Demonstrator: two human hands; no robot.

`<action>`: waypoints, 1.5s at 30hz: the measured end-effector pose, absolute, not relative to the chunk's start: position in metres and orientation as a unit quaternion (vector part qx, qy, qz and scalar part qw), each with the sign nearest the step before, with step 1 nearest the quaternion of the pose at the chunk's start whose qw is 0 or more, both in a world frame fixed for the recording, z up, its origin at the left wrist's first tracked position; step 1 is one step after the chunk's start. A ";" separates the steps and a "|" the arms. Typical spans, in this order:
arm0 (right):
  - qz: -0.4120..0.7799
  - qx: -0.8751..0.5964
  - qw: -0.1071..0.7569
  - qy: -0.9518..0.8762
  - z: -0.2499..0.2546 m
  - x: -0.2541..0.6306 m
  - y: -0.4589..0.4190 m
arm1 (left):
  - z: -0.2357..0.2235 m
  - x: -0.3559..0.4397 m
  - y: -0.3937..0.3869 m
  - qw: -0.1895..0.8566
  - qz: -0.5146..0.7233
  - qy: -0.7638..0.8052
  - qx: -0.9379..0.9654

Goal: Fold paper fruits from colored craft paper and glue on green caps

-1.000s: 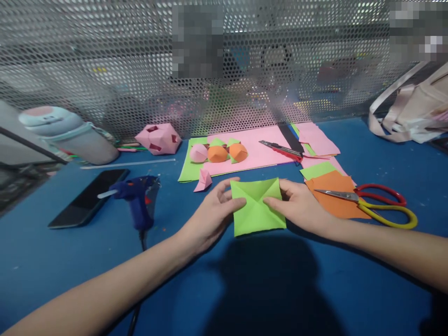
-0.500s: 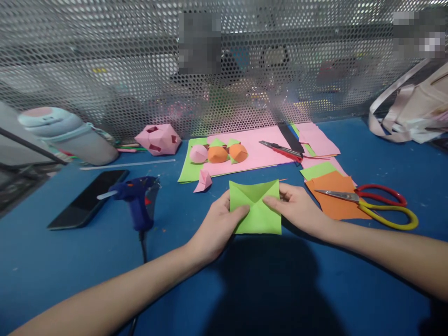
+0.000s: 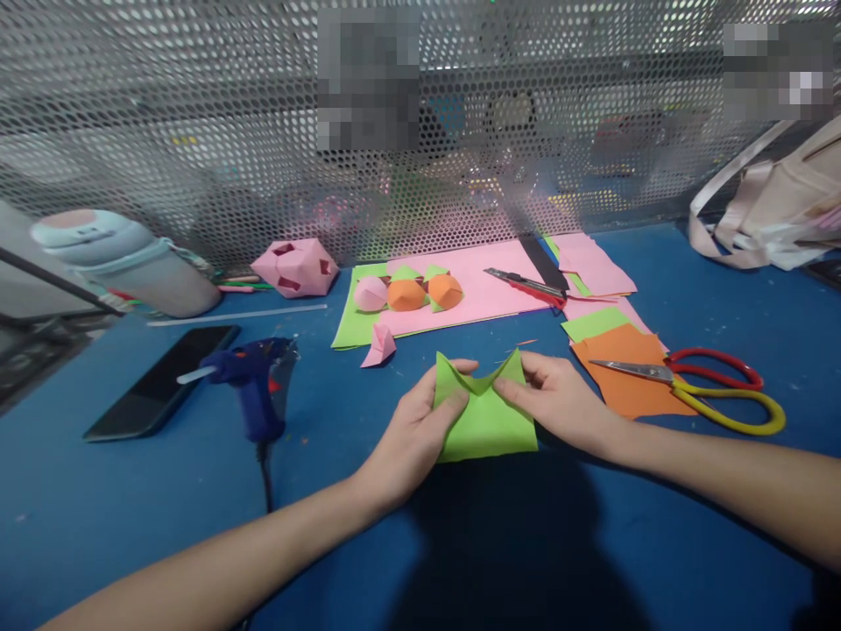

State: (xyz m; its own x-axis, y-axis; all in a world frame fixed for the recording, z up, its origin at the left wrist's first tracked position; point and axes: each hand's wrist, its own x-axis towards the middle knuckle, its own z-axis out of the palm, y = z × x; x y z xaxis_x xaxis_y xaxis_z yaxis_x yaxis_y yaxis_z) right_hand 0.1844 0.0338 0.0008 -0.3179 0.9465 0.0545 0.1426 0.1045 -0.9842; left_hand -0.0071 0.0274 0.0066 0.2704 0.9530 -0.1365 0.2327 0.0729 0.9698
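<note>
A square sheet of green paper [image 3: 487, 429] is held up over the blue table between both hands. Its upper edge sags in the middle, and the two top corners stick up as points. My left hand [image 3: 420, 421] grips the left side, thumb on the near face and fingers behind. On the right side, my right hand [image 3: 558, 399] pinches the sheet with its thumb pressed near the sagging edge. Beyond the sheet lies a small folded pink paper piece [image 3: 379, 345]. Small pink and orange folded paper pieces [image 3: 406, 295] sit in a row on stacked paper.
Scissors [image 3: 689, 383] lie on orange paper [image 3: 614, 359] at the right. A utility knife [image 3: 526, 287] rests on pink paper [image 3: 473, 263]. At the left are a glue gun [image 3: 256, 386], a phone [image 3: 164, 381], a bottle [image 3: 131, 258] and a pink paper polyhedron [image 3: 295, 267]. Perforated metal [image 3: 263, 175] stands behind.
The green paper's top edge has bent down more deeply, with its corners now rising as points. Its lower edge has come slightly nearer to me. Both hands keep their hold.
</note>
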 end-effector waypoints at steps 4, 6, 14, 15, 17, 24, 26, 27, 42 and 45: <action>0.469 -0.451 0.393 -0.649 0.003 0.184 0.032 | 0.008 -0.005 0.026 0.487 0.332 0.505 0.630; 0.464 -0.451 0.407 -0.645 0.003 0.183 0.031 | 0.011 -0.003 0.025 0.464 0.325 0.505 0.651; 0.456 -0.463 0.409 -0.640 0.002 0.183 0.032 | 0.016 0.000 0.021 0.417 0.301 0.480 0.711; 0.458 -0.458 0.409 -0.643 0.002 0.183 0.032 | 0.015 -0.001 0.021 0.417 0.302 0.473 0.715; 0.456 -0.452 0.410 -0.648 0.004 0.183 0.032 | 0.014 -0.002 0.021 0.416 0.305 0.462 0.721; 0.420 -0.437 0.416 -0.678 0.012 0.182 0.031 | 0.015 0.000 0.019 0.421 0.317 0.452 0.720; 0.421 -0.437 0.420 -0.675 0.013 0.180 0.030 | 0.016 0.001 0.019 0.427 0.316 0.455 0.715; 0.423 -0.437 0.422 -0.672 0.014 0.180 0.030 | 0.017 0.001 0.019 0.433 0.314 0.457 0.711; 0.470 -0.440 0.400 -0.653 0.019 0.177 0.031 | 0.016 0.004 0.018 0.476 0.312 0.468 0.676; 0.470 -0.443 0.395 -0.654 0.019 0.177 0.032 | 0.017 0.003 0.018 0.474 0.310 0.468 0.679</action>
State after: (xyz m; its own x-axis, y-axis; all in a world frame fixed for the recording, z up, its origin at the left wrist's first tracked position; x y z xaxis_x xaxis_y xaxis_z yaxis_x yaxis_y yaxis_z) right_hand 0.1771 0.0323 0.0194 -0.2958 0.9500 0.1003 0.2079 0.1665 -0.9639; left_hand 0.0035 0.0185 0.0169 0.3704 0.9286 -0.0228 0.3414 -0.1133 0.9331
